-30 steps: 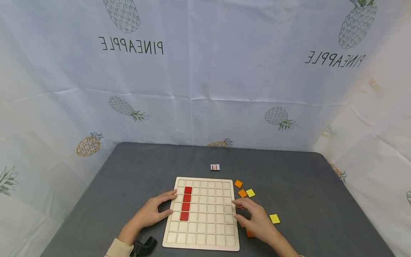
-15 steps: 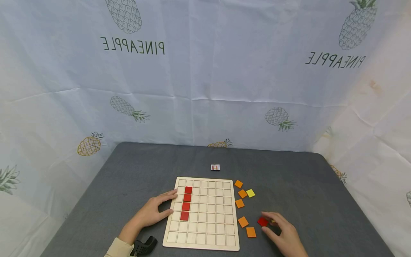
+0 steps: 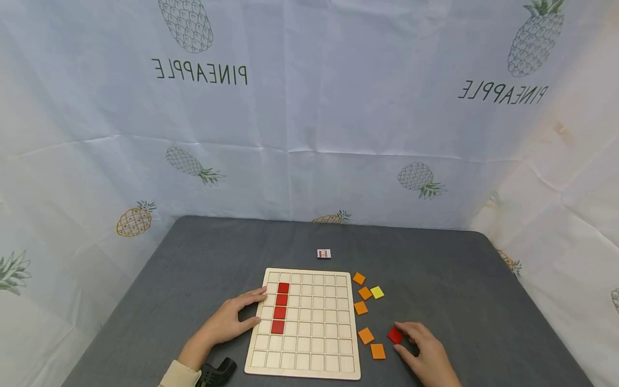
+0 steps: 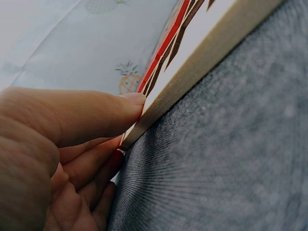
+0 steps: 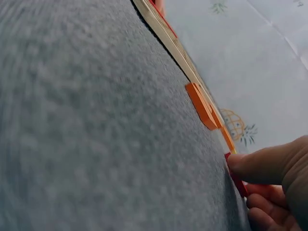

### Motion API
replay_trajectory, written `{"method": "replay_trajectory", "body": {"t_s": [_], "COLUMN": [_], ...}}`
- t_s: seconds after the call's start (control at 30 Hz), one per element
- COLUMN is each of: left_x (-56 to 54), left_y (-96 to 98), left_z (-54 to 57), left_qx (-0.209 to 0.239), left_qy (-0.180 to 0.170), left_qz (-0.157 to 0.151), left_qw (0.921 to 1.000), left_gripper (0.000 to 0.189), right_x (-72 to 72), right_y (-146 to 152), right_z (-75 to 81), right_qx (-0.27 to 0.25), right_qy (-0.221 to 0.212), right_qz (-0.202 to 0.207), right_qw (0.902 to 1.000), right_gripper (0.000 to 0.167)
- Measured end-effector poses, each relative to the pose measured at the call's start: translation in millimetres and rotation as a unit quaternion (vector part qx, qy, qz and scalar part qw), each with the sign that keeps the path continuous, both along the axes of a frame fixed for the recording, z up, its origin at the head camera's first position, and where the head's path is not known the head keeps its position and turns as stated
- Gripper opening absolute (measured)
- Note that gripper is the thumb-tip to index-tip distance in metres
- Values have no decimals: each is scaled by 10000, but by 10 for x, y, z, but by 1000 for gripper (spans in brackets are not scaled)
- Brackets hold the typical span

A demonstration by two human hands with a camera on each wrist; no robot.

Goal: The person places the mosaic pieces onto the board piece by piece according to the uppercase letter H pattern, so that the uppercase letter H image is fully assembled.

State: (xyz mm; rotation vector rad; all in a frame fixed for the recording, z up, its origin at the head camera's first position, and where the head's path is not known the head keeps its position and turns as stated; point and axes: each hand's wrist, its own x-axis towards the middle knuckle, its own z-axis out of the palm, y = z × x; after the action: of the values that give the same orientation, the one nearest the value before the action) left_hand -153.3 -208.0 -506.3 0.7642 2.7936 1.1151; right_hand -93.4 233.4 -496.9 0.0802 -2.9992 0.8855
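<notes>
A light wooden grid board (image 3: 314,344) lies on the dark table, with a column of several red squares (image 3: 280,312) set near its left side. My left hand (image 3: 229,318) rests against the board's left edge, thumb and fingers spread apart; in the left wrist view the thumb (image 4: 96,113) touches the board's edge. Right of the board, my right hand (image 3: 424,348) pinches a loose red square tile (image 3: 395,335) between thumb and fingers. The right wrist view shows the thumb (image 5: 260,166) on this red tile (image 5: 236,177), low over the table.
Several orange tiles (image 3: 366,336) lie along the board's right side, with a yellow tile (image 3: 377,292) beside the upper ones. A small patterned card (image 3: 324,253) lies beyond the board. Pineapple-print cloth (image 3: 309,107) hangs behind the table (image 3: 232,236).
My right hand has moved from the board's right edge outward to the red tile and taken hold of it. Orange tiles beneath it came into view. The left hand stays on the board.
</notes>
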Motion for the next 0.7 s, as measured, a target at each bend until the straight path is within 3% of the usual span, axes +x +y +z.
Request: {"method": "replay_trajectory", "body": {"t_s": [0.37,0.7], "left_x": [0,1], "left_y": [-10,-10], "left_z": [9,11], "left_qx": [4,16], "left_qy": [146,-50], "left_qz": [20,72], "left_qw": [9999,10000], "left_gripper": [49,50], "right_x": [-3,16], "right_y": [-66,-119], "right_z": [-23,19], "right_qx": [419,229], "right_qy": [332,459], "right_qz": [76,-144], "right_qw": [9985,9986], "right_gripper": [30,29]}}
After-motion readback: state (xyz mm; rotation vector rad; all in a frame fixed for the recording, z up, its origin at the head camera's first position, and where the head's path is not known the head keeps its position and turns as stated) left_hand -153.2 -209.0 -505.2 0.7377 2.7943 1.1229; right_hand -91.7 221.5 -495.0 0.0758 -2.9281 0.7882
